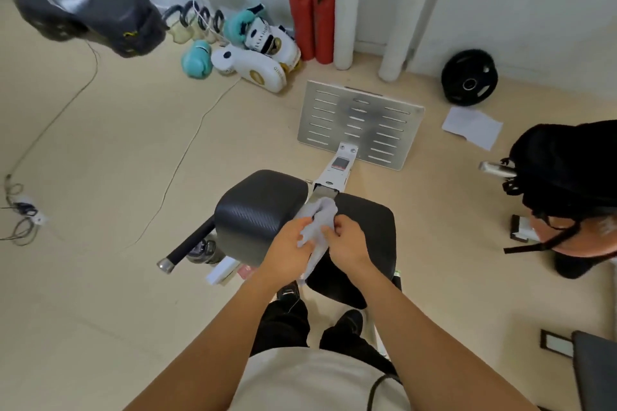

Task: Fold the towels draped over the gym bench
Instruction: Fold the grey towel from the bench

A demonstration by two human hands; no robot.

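Pale grey, crumpled cloth towel (317,223) gathered above the gap between the two black padded cushions of the gym table (260,210), pinched by left hand (290,240) and right hand (347,240) together, probably to find its edges for folding.

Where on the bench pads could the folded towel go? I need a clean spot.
The left pad is bare beyond the left hand. The right pad is bare past the right hand. The gap between pads is crowded with the towel and both hands.
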